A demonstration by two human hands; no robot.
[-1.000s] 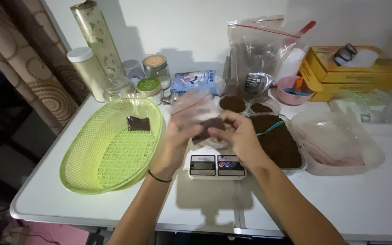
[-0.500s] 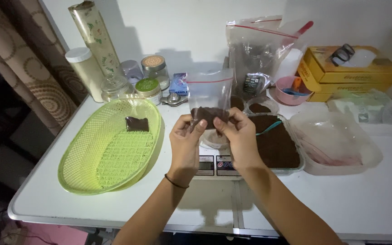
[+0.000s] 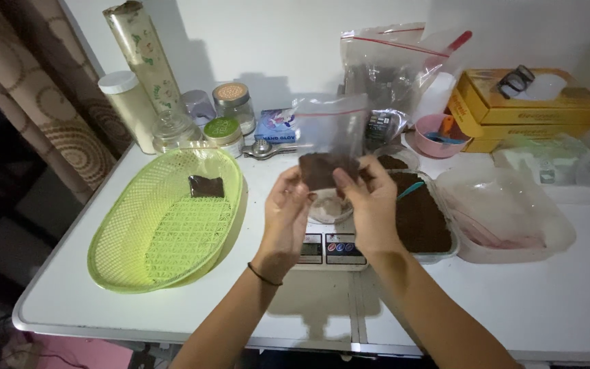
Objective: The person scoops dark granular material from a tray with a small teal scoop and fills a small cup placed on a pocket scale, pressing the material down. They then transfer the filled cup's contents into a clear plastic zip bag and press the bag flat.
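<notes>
A white folding table (image 3: 513, 301) stands against a pale wall, with a patterned brown curtain (image 3: 42, 102) at the far left. On the left of the table lies an oval lime-green plastic basket (image 3: 131, 260) holding one finished small packet of dark brown powder (image 3: 206, 186). Behind it stand several lidded glass jars (image 3: 233, 106). At the centre, the left hand (image 3: 287, 217) and right hand (image 3: 370, 205) are both closed in a pinch on a small clear zip bag with dark brown powder in its bottom (image 3: 326, 147), held upright above a small digital kitchen scale (image 3: 328, 249). To the right sits a clear plastic tray still well filled with dark brown powder (image 3: 421, 222). Judging by this, one packet is done, a second is filled but not yet in the basket, and much powder remains to pack.
</notes>
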